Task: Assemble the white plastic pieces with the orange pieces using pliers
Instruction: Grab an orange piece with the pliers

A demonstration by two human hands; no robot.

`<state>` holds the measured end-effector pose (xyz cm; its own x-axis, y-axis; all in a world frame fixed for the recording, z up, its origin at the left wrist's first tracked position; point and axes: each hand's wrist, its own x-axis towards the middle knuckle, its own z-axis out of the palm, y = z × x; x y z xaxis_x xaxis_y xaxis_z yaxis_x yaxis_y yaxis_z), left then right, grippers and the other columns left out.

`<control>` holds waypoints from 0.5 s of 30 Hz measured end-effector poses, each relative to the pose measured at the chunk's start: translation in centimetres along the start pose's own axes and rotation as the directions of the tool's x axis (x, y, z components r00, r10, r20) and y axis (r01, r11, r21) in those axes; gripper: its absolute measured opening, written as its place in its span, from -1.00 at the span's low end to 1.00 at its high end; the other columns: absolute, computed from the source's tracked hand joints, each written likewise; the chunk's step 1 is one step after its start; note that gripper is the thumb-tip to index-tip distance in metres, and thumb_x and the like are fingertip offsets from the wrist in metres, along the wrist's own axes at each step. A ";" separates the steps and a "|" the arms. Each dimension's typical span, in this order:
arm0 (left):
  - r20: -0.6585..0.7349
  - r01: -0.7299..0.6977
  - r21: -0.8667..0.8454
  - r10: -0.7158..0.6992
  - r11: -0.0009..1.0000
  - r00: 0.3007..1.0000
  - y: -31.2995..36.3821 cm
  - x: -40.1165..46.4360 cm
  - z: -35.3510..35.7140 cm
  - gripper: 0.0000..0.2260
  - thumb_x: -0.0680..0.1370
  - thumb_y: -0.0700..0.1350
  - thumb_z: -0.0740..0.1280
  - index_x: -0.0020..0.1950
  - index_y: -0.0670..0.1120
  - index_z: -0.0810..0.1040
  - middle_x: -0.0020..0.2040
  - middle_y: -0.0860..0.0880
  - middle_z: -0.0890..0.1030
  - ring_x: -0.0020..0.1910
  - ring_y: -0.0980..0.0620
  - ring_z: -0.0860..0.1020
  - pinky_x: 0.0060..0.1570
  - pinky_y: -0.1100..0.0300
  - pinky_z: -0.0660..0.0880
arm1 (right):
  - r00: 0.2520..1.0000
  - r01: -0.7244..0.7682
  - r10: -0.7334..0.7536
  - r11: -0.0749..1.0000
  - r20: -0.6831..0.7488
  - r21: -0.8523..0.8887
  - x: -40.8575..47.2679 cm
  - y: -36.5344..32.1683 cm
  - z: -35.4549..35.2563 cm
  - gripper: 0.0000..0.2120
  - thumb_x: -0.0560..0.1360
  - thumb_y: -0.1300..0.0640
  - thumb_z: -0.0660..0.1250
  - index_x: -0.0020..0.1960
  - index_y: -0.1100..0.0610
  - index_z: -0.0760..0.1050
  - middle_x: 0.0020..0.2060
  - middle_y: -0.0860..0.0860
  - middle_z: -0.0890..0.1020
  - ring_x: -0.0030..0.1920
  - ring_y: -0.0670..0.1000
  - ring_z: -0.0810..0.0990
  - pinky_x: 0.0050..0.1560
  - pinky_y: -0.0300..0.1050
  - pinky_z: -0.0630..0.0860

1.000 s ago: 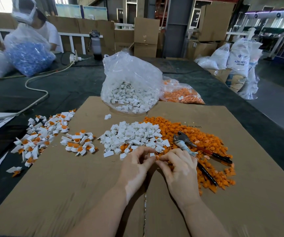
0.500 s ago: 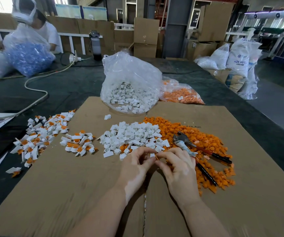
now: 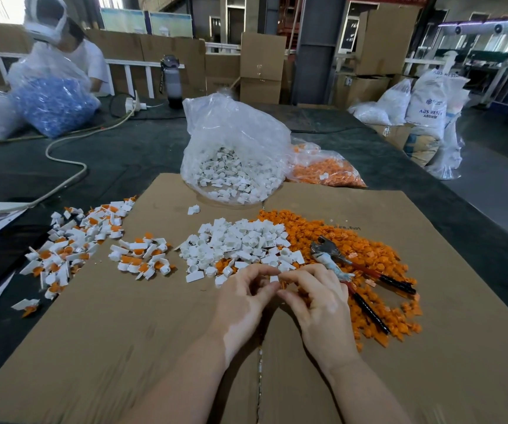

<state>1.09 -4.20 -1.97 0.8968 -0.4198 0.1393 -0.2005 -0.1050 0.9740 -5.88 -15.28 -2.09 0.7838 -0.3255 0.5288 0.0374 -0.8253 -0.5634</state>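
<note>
At far left on the cardboard sheet (image 3: 124, 347), a scattered heap of finished white-and-orange assemblies (image 3: 72, 243), with a smaller batch (image 3: 141, 258) just to its right. Further back, a clear bag of white pieces (image 3: 234, 160) standing at the sheet's far edge, and a bag of orange pieces (image 3: 326, 169) lying beside it. In the middle, a loose pile of white plastic pieces (image 3: 240, 243) touching a broader spread of orange pieces (image 3: 353, 255). At the near edge of the white pile, left hand (image 3: 243, 304) and right hand (image 3: 317, 301) brought fingertip to fingertip, both curled and pinching one small white piece (image 3: 274, 278) between them; whether an orange part is already seated in it cannot be told. To the right, pliers (image 3: 359, 276) with red-and-black handles lying untouched on the orange pile, just beside the right hand. Judging by size and the way the pieces lie tumbled, probably very light, rigid moulded plastic, smooth enough to slip or flick away under an uneven squeeze; best held by the flat outer walls with thumb and forefinger, the socket side kept clear for the mating part. Pliers likely best taken by the coated handles, low down, for leverage. In the background at left, another person (image 3: 72, 53) behind a bag of blue parts (image 3: 54, 105).
</note>
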 end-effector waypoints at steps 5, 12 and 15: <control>-0.012 -0.004 0.014 0.004 1.000 1.000 0.0 0.0 0.1 -0.87 0.49 -0.24 0.36 -0.01 -0.06 0.61 -0.35 0.07 0.48 -0.38 0.27 0.43 -0.32 0.48 0.32 | 1.000 0.009 -0.009 1.000 -0.005 -0.026 0.0 0.1 0.1 -0.83 0.37 0.20 0.48 -0.05 0.07 0.63 -0.16 -0.05 0.54 -0.08 0.03 0.51 -0.04 -0.18 0.26; -0.030 0.024 -0.004 -0.024 1.000 0.999 0.0 0.2 0.0 -0.89 0.49 -0.23 0.37 -0.04 -0.06 0.62 -0.38 0.05 0.43 -0.43 0.26 0.39 -0.37 0.48 0.30 | 0.987 -0.125 0.100 0.970 -0.126 -0.210 0.6 0.8 -0.8 -0.73 0.46 0.03 0.38 0.12 0.09 0.59 0.02 0.00 0.60 0.11 0.05 0.50 0.10 -0.10 0.14; -0.031 0.035 0.014 -0.034 0.999 0.999 0.0 0.4 -0.1 -0.90 0.50 -0.21 0.36 -0.02 -0.06 0.61 -0.38 0.05 0.42 -0.44 0.27 0.39 -0.39 0.49 0.30 | 0.937 -0.348 0.320 0.839 -0.139 -0.417 2.0 2.0 -2.3 -0.61 0.53 -0.06 0.25 0.29 0.09 0.45 0.21 0.05 0.51 0.23 0.06 0.40 0.23 0.02 0.13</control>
<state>1.52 -4.29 -1.86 0.9150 -0.3879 0.1112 -0.1747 -0.1326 0.9756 -5.68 -18.59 -0.71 0.6607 -0.6332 0.4032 -0.5004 -0.7719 -0.3921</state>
